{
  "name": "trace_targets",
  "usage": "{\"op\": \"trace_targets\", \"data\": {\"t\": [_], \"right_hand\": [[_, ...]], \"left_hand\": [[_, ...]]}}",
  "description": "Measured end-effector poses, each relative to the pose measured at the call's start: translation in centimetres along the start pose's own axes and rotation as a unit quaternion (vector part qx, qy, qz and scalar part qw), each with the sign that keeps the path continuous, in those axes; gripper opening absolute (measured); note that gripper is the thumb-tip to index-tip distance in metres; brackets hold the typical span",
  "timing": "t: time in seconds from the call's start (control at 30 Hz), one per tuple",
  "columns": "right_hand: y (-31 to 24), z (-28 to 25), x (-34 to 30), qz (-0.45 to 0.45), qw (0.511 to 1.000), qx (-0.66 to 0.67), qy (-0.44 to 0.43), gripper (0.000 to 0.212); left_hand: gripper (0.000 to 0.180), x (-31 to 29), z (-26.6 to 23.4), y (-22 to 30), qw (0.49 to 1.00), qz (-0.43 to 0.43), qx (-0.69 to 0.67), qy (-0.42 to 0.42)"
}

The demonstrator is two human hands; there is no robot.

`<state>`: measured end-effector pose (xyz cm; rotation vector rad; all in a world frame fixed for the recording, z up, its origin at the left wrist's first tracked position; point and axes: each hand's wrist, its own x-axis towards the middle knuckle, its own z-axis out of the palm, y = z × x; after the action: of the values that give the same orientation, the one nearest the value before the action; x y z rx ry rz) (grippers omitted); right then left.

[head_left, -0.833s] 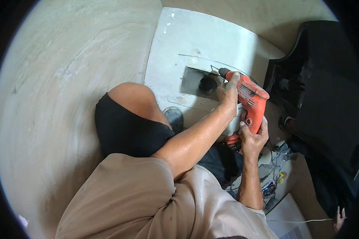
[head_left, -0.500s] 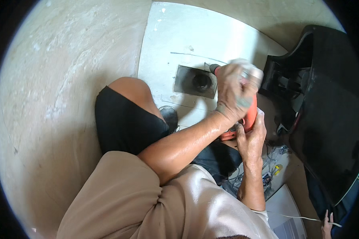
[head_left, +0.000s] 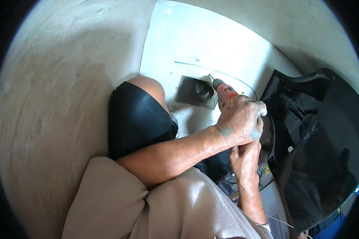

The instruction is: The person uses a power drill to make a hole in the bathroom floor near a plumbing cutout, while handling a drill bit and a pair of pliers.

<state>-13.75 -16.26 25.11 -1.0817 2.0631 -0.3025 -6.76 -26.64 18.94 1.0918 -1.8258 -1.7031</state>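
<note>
A red power drill (head_left: 226, 92) with a black chuck and thin bit points away over the pale floor slab (head_left: 211, 36). Its bit ends beside a rectangular cut-out (head_left: 185, 93) with a round dark pipe opening (head_left: 202, 92) inside. My left hand (head_left: 241, 119), smeared grey-green at the wrist, is closed over the drill's rear body. Just below it, my right hand (head_left: 246, 157) is closed at the drill's lower part, where the handle is hidden from sight. Whether the bit touches the slab I cannot tell.
A large glossy black fixture (head_left: 319, 159) with a hollow side stands close on the right. Stone-like wall (head_left: 60, 111) rises at the left. Pencil-like lines (head_left: 183, 62) mark the slab. Cables (head_left: 229, 183) and a white box (head_left: 275, 203) lie at lower right.
My left hand has slid back on the drill, baring more of its red front. The view has shifted, and the black fixture shows more of its hollow side.
</note>
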Motion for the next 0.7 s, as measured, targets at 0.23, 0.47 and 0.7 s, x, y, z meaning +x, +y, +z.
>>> {"op": "trace_targets", "data": {"t": [0.23, 0.47, 0.7], "right_hand": [[-0.6, -1.2, 1.6, 0.001, 0.998, -0.050, -0.036, 0.081], [-1.0, -2.2, 2.3, 0.044, 0.995, -0.049, -0.072, 0.081], [-0.5, -2.0, 2.4, 0.006, 0.992, -0.097, -0.077, 0.081]], "left_hand": [[0.010, 1.3, -0.5, 0.1, 1.000, -0.008, -0.004, 0.028], [0.008, 1.9, -0.7, 0.2, 0.998, -0.016, -0.030, 0.061], [0.008, 1.6, 0.0, -0.3, 0.993, 0.001, -0.063, 0.097]]}}
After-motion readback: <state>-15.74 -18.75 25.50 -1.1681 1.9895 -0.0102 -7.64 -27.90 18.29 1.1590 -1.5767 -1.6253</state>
